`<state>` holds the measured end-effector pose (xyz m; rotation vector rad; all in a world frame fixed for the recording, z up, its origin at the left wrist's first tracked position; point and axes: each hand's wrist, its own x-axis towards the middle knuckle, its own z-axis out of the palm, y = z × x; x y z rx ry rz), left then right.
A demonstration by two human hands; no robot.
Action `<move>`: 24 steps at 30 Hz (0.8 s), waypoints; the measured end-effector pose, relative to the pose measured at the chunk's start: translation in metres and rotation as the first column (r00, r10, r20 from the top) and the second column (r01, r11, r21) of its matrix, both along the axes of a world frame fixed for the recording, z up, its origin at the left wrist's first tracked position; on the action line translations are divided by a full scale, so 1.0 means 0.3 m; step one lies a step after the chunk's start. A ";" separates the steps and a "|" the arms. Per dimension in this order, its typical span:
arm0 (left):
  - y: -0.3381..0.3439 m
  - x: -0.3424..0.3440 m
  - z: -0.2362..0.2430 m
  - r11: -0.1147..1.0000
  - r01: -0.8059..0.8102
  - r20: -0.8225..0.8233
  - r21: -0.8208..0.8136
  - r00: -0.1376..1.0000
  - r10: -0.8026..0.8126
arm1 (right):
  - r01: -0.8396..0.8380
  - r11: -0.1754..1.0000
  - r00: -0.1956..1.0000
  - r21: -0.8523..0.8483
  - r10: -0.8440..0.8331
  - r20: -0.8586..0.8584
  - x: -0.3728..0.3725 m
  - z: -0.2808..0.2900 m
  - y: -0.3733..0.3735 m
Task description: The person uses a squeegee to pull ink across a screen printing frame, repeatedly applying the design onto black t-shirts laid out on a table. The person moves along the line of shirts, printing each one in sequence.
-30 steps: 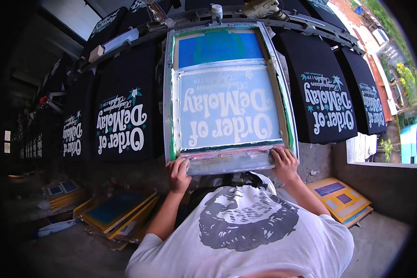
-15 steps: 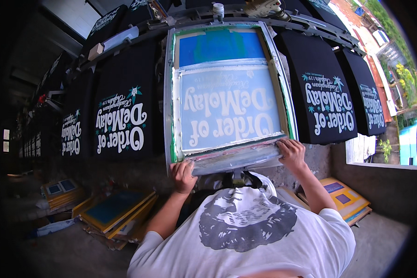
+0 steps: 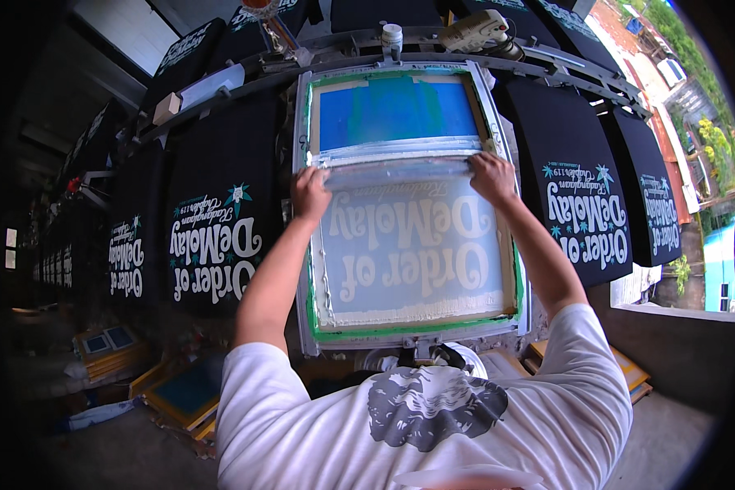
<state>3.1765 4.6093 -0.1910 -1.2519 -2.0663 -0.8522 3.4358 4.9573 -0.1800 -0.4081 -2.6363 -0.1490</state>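
A screen-printing frame [image 3: 359,339] lies flat in front of me, its inner edges lined with green tape. Across its pale mesh [image 3: 367,304], reversed lettering shows, with white ink along the edges. A long squeegee [image 3: 396,170] spans the mesh toward its far side, just short of the blue-and-green taped strip [image 3: 335,114]. My left hand [image 3: 311,194] is closed round the squeegee's left end, and my right hand [image 3: 494,176] grips its right end. Both arms are stretched forward over the frame. The squeegee's lower edge is hard to make out.
Black printed shirts on boards [image 3: 212,188] flank the frame on the left, with more shirts [image 3: 576,171] on the right. Behind stand a white jar [image 3: 392,37] and a pale heat-gun-like tool [image 3: 474,31] on a metal rail. Framed screens [image 3: 184,388] lean low at left.
Both hands have carried the squeegee from the frame's near edge to the far side of the mesh. My arms have straightened, and the view has tilted slightly.
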 end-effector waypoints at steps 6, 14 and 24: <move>0.134 -0.130 0.158 0.988 -0.023 0.100 -0.154 0.994 0.038 | 0.162 0.974 0.929 -0.159 -0.096 0.358 -0.100 0.296 0.075; 0.141 -0.126 0.130 0.976 -0.103 0.120 -0.191 0.985 0.127 | 0.203 0.963 0.912 -0.180 -0.119 0.392 -0.135 0.219 0.091; -0.360 0.475 0.001 0.979 -0.044 0.141 -0.197 0.987 0.073 | 0.131 0.958 0.937 -0.256 -0.035 0.348 0.472 0.145 -0.359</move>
